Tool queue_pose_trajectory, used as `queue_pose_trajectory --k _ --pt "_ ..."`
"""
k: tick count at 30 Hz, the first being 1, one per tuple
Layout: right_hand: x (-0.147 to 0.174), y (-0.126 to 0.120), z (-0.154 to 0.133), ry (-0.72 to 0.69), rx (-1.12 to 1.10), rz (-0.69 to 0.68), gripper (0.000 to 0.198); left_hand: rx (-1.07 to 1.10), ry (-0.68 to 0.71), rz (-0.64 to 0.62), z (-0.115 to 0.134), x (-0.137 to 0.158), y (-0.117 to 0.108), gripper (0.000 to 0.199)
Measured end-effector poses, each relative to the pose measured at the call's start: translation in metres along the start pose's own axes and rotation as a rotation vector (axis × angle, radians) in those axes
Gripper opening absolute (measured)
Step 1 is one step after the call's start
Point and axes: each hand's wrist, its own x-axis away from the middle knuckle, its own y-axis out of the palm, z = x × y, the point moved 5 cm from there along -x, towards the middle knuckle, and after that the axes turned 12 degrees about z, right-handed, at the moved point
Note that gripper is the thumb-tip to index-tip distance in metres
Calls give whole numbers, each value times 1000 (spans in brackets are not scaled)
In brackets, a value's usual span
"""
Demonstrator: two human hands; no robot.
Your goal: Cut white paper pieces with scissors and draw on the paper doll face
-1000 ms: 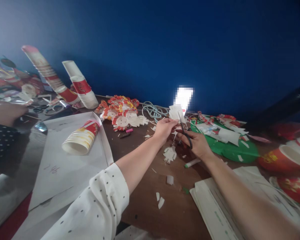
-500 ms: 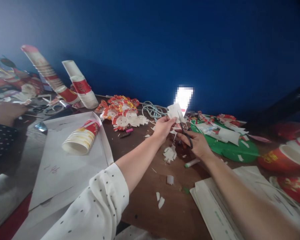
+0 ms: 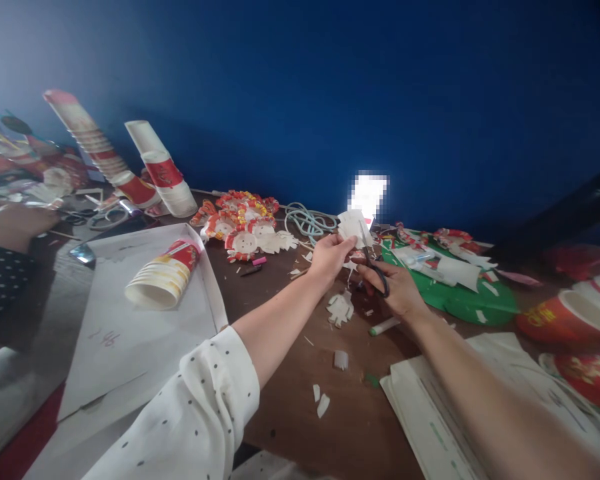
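My left hand [image 3: 331, 255] pinches a piece of white paper [image 3: 353, 225] between thumb and fingers, above the brown table. Black-handled scissors [image 3: 381, 280] are in my right hand [image 3: 397, 291], with fingers through the loops. Their blades point up and to the left and lie against the paper's right part; whether the blades are parted I cannot tell. Below my hands, a white paper cut-out with a jagged edge [image 3: 340, 309] lies on the table, near a pen with a green end [image 3: 384, 327].
Stacked paper cups [image 3: 157, 280] lie on a white box lid [image 3: 115, 360] at left. Red-and-white cup cut-outs [image 3: 245, 227] and coiled pale cord [image 3: 307, 221] sit by the wall. Right are a green sheet [image 3: 495, 300] and papers [image 3: 430, 407]. Another person's hand [image 3: 15, 223] is far left.
The paper in my left hand has tilted and shifted slightly right and down. My right hand and the scissors have moved a little with it.
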Motion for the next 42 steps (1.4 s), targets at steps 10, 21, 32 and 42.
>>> queue_pose_trajectory --k 10,21,32,42 --pt "0 0 2 14 -21 25 49 -8 2 13 -4 2 1 31" --pt "0 -1 0 -18 -9 -6 44 -13 -11 7 -3 5 1 27" --pt "-2 -1 4 17 -77 -61 56 -114 10 3 3 4 -1 27" --pt "-5 -3 3 10 -12 -70 56 -99 46 2 3 2 -2 25"
